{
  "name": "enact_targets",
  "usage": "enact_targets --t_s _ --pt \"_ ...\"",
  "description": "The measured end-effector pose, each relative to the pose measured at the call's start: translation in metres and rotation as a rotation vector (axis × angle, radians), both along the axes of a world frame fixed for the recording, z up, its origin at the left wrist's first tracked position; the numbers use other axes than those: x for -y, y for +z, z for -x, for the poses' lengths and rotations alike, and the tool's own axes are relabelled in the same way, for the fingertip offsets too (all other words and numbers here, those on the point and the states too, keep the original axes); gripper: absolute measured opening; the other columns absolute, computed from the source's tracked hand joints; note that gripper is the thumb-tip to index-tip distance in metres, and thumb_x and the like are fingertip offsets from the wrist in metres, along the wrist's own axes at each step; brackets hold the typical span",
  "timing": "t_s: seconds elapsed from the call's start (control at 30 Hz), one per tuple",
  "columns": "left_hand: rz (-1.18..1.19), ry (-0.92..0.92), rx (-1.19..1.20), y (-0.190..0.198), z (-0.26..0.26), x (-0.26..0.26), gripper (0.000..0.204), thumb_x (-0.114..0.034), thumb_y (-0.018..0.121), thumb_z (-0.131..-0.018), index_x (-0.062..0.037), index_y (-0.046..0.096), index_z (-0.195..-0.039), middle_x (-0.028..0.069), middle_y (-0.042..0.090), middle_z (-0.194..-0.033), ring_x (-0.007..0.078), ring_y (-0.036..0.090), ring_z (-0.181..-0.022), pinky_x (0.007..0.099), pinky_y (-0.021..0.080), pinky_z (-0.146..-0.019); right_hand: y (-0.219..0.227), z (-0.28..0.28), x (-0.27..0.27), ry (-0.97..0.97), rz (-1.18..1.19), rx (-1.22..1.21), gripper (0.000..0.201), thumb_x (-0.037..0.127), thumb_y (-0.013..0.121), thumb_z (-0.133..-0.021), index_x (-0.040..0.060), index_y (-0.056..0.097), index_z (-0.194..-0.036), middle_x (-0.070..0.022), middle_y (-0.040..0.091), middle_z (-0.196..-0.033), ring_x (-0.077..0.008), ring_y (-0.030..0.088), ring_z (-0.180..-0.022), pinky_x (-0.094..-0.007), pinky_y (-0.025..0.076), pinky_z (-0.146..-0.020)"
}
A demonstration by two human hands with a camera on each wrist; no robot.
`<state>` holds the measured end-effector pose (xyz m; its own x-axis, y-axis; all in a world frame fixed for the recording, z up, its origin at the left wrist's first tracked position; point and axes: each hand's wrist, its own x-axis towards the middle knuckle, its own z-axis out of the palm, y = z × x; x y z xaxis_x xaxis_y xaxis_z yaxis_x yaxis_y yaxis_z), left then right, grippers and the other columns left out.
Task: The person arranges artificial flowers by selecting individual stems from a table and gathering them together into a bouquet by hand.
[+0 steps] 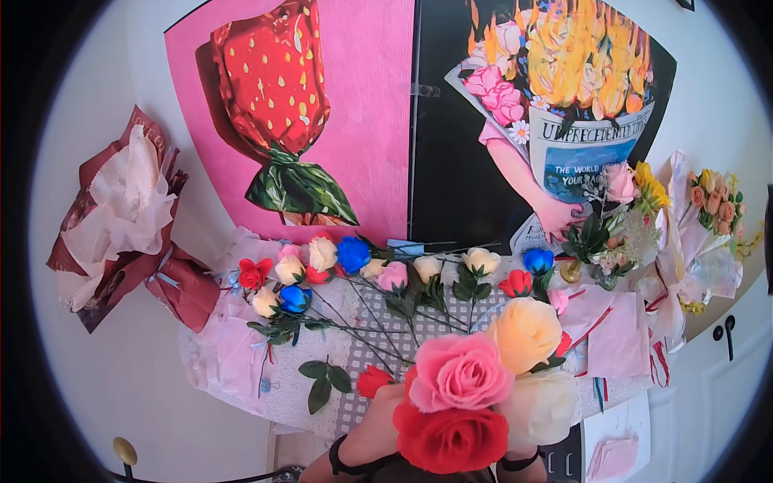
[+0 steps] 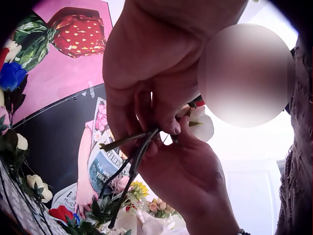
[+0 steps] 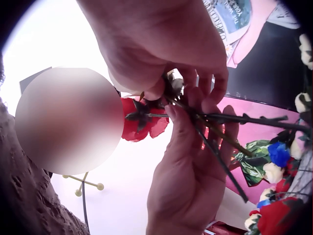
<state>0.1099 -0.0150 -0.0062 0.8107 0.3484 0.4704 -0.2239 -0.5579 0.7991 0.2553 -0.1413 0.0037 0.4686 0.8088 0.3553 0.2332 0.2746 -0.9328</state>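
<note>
Close to the head camera, large artificial roses form a bunch: a pink rose (image 1: pixel 461 373), a red rose (image 1: pixel 452 440), a peach rose (image 1: pixel 525 334) and a white rose (image 1: pixel 541 406). My left hand (image 1: pixel 377 423) grips their stems below the blooms. Several dark green stems (image 3: pixel 244 119) cross and fan out past its fingers in the right wrist view. The right hand (image 3: pixel 166 44) meets it there, thumb and fingers pinching the stems just under the flower heads. In the head view the blooms hide most of this right hand.
Single artificial roses, including a blue one (image 1: pixel 353 254), lie across the table's grey patterned cloth (image 1: pixel 354 409). A leaf sprig (image 1: pixel 324 382) lies near its front. Wrapping paper (image 1: pixel 121 217) stands at left, a wrapped bouquet (image 1: pixel 708 217) at right. Pink sheets (image 1: pixel 618 332) lie right.
</note>
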Motion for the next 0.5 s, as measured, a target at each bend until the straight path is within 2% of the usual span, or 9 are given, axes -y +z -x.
enact_targets --t_s 0.1,0.17,0.23,0.27,0.3,0.33,0.4,0.43,0.5 --pt "-0.081 0.022 0.077 0.019 0.000 0.000 0.032 -0.015 0.069 -0.073 -0.0023 0.064 -0.101 0.0128 0.066 -0.101 0.0338 0.064 -0.090 0.0379 0.053 -0.073 -0.008 -0.002 0.016 0.000 0.000 -0.036 0.056 0.011 0.076 -0.077 -0.0027 0.050 -0.125 -0.0137 0.060 -0.110 -0.0253 0.061 -0.102 -0.0335 0.048 -0.086" --pt "-0.102 0.009 0.034 0.003 0.000 -0.001 0.032 -0.016 0.069 -0.074 -0.0023 0.064 -0.102 0.0135 0.066 -0.101 0.0348 0.063 -0.090 0.0378 0.052 -0.074 0.000 0.006 -0.004 0.000 0.001 -0.062 0.056 0.011 0.076 -0.077 -0.0028 0.049 -0.125 -0.0138 0.060 -0.110 -0.0253 0.061 -0.102 -0.0335 0.048 -0.087" --pt "-0.124 -0.004 -0.008 0.004 0.000 0.000 0.032 -0.016 0.069 -0.075 -0.0023 0.064 -0.103 0.0142 0.066 -0.101 0.0358 0.063 -0.091 0.0377 0.052 -0.074 -0.011 0.014 0.007 -0.001 0.001 -0.087 0.057 0.011 0.076 -0.077 -0.0028 0.049 -0.125 -0.0138 0.060 -0.111 -0.0252 0.060 -0.103 -0.0335 0.048 -0.087" --pt "-0.029 -0.016 0.028 0.017 0.000 0.003 0.031 -0.015 0.069 -0.076 -0.0024 0.063 -0.103 0.0141 0.066 -0.101 0.0350 0.063 -0.091 0.0371 0.052 -0.076 -0.014 0.002 0.020 -0.002 0.001 -0.100 0.057 0.011 0.076 -0.078 -0.0028 0.049 -0.125 -0.0139 0.060 -0.111 -0.0252 0.060 -0.103 -0.0336 0.048 -0.088" --pt "0.067 -0.027 0.064 0.023 0.000 0.004 0.029 -0.014 0.069 -0.078 -0.0024 0.063 -0.104 0.0140 0.066 -0.102 0.0341 0.064 -0.092 0.0365 0.052 -0.077 -0.007 0.008 0.007 -0.003 0.000 -0.112 0.057 0.011 0.076 -0.078 -0.0028 0.049 -0.126 -0.0139 0.060 -0.111 -0.0252 0.060 -0.104 -0.0336 0.048 -0.088" --pt "0.068 -0.029 0.063 0.020 0.000 0.005 0.029 -0.014 0.069 -0.078 -0.0024 0.063 -0.104 0.0140 0.066 -0.102 0.0341 0.064 -0.092 0.0365 0.052 -0.077 -0.008 0.012 0.005 -0.004 0.000 -0.125 0.057 0.011 0.076 -0.078 -0.0028 0.049 -0.126 -0.0139 0.060 -0.112 -0.0251 0.060 -0.104 -0.0336 0.048 -0.088" --pt "0.461 -0.082 -0.014 0.009 0.002 0.008 0.031 -0.012 0.070 -0.079 -0.0028 0.062 -0.108 0.0128 0.066 -0.108 0.0300 0.064 -0.098 0.0358 0.050 -0.082 -0.009 0.010 0.007 -0.004 -0.001 -0.148 0.057 0.011 0.076 -0.078 -0.0028 0.048 -0.126 -0.0140 0.059 -0.112 -0.0251 0.060 -0.105 -0.0336 0.048 -0.089" --pt "0.462 -0.082 -0.014 0.001 0.000 0.007 0.031 -0.012 0.070 -0.079 -0.0028 0.062 -0.108 0.0128 0.066 -0.108 0.0300 0.064 -0.098 0.0358 0.050 -0.082 -0.013 0.010 0.021 -0.004 -0.001 -0.159 0.057 0.011 0.076 -0.078 -0.0028 0.048 -0.126 -0.0140 0.059 -0.112 -0.0251 0.060 -0.105 -0.0336 0.048 -0.089" --pt "0.617 -0.100 0.034 -0.013 -0.006 0.006 0.035 -0.011 0.072 -0.079 -0.0036 0.062 -0.112 0.0107 0.065 -0.112 0.0254 0.062 -0.104 0.0353 0.048 -0.088 -0.017 0.009 0.020 -0.002 0.000 -0.184 0.057 0.011 0.076 -0.079 -0.0028 0.048 -0.127 -0.0141 0.059 -0.113 -0.0250 0.060 -0.106 -0.0336 0.047 -0.089"
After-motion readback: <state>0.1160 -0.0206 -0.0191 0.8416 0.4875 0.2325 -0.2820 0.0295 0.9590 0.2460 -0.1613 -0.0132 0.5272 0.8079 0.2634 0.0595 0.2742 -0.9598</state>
